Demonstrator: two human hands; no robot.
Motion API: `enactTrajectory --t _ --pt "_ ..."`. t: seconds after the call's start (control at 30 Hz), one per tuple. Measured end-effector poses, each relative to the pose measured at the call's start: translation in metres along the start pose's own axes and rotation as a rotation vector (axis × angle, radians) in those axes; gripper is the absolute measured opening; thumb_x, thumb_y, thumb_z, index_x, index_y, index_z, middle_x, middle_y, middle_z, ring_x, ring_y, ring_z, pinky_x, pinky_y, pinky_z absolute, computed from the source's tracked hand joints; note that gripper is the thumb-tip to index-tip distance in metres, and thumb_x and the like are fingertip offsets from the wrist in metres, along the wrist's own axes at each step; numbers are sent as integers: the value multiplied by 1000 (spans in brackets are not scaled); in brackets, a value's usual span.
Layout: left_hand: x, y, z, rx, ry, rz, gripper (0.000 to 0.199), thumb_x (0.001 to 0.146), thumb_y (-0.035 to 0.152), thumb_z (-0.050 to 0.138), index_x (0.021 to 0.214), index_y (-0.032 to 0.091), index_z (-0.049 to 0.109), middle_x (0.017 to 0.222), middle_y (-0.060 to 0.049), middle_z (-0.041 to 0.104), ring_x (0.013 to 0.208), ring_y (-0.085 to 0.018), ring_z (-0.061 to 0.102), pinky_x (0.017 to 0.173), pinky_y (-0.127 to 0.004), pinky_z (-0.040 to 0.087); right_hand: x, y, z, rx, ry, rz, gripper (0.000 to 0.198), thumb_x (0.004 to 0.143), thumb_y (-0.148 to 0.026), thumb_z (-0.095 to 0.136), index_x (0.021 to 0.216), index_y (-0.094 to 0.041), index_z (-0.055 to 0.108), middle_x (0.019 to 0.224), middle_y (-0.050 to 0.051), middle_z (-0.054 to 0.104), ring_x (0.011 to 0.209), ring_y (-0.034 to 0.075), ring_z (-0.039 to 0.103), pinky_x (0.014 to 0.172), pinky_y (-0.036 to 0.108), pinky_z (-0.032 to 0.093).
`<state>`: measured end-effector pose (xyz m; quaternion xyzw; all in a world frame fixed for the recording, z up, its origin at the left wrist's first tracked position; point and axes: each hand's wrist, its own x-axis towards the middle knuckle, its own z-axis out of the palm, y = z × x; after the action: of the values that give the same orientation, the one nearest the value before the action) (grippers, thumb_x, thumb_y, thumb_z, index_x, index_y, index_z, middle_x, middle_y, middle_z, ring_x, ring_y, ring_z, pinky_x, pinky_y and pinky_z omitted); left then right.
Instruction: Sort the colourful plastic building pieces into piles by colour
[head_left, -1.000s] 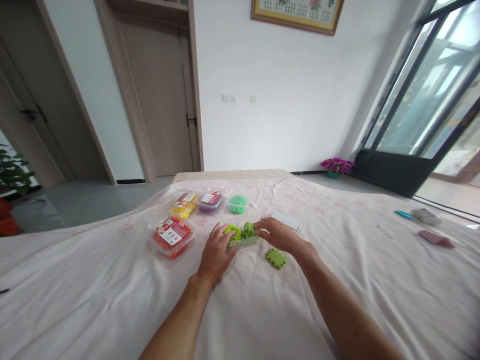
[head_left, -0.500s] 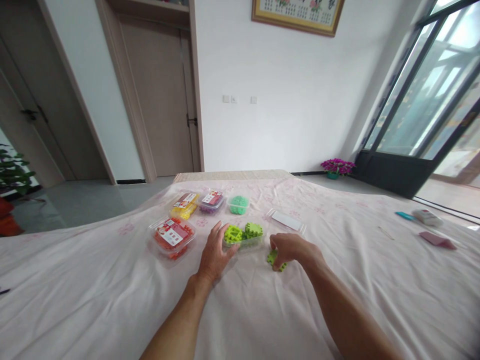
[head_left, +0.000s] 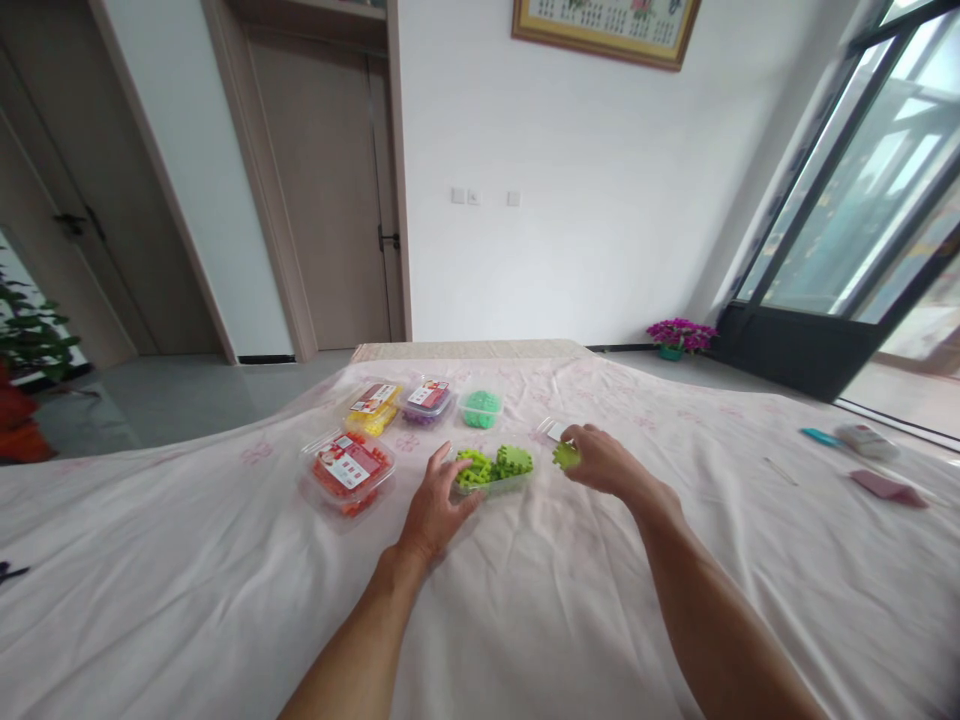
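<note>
A clear plastic container (head_left: pixel 491 487) holds bright green toothed foam-like pieces (head_left: pixel 514 460). My left hand (head_left: pixel 435 508) is round its left end, thumb along the front side and fingers at the back corner. To the right of the container, my right hand (head_left: pixel 600 462) pinches a flat green toothed piece (head_left: pixel 565 457), raised off the cloth. Behind that hand lies a clear lid with a white label (head_left: pixel 553 430), partly covered by the fingers.
Lidded boxes of red (head_left: pixel 349 470), yellow (head_left: pixel 375 405) and purple pieces (head_left: pixel 427 400) stand at the left. A container of mint-green pieces (head_left: pixel 481 408) sits behind. The pale cloth (head_left: pixel 525 620) is wrinkled. At the far right lie a white packet (head_left: pixel 866 440) and a pink item (head_left: pixel 889 488).
My right hand has lifted the green toothed piece off the cloth and moved it away from me, in front of the lid. My left hand stays at the container.
</note>
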<state>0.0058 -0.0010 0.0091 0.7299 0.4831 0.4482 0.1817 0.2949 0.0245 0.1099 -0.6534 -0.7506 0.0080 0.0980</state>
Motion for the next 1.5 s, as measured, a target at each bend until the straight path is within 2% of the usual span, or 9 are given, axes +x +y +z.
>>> enactTrajectory --t 0.2,0.47,0.57,0.7,0.83,0.97,1.23,1.4,1.5 --pt "-2 0 3 -34 -25 63 51 82 33 68 131 24 57 152 -11 40 140 -26 41 114 -44 40 -5 -37 -6 236 235 -262 42 73 -13 62 114 -20 62 105 8 62 95 20 60 85 29 45" --pt "-3 5 1 120 65 161 76 84 43 67 150 24 34 153 -14 39 143 -28 36 117 -50 34 -7 -76 23 385 174 -450 47 82 -21 66 129 -23 58 125 9 60 114 23 58 101 36 43" --pt "-3 8 -1 240 82 200 77 82 50 67 148 24 38 154 -16 37 143 -32 36 115 -53 34 -4 -67 21 373 174 -365 41 88 -25 61 128 -23 60 129 9 60 118 23 57 102 35 42" --pt "-2 9 0 309 9 291 61 87 49 62 141 26 50 153 -13 42 145 -32 32 116 -54 33 5 -33 15 205 207 -107 41 91 -25 54 131 -22 59 133 10 58 123 25 52 103 36 39" --pt "0 8 4 292 -36 310 42 92 41 57 132 27 60 141 -9 56 141 -29 39 114 -53 38 15 15 28 10 67 144 50 92 -29 50 141 -16 51 140 17 52 125 32 49 100 41 39" --pt "2 8 7 315 -14 299 38 91 36 59 128 28 62 136 -8 60 137 -28 43 112 -53 41 17 56 50 -95 -27 323 59 90 -39 53 145 -21 45 150 17 43 134 38 39 98 49 39" --pt "-1 8 10 331 -1 315 42 93 34 56 134 27 56 138 -9 57 140 -29 40 112 -54 41 13 78 64 -97 -8 292 37 95 -44 43 114 -22 66 130 11 60 113 32 57 85 38 43" --pt "-3 7 9 293 46 324 49 92 27 57 140 27 49 145 -10 51 141 -27 40 114 -53 40 11 75 63 -100 28 283 36 95 -44 48 116 -23 67 130 10 62 111 28 59 83 35 42" --pt "-3 9 7 256 99 313 44 88 19 59 131 26 54 140 -10 54 136 -26 46 112 -51 43 7 75 61 -81 46 280 37 94 -45 50 120 -25 66 131 9 61 113 29 58 83 34 42"
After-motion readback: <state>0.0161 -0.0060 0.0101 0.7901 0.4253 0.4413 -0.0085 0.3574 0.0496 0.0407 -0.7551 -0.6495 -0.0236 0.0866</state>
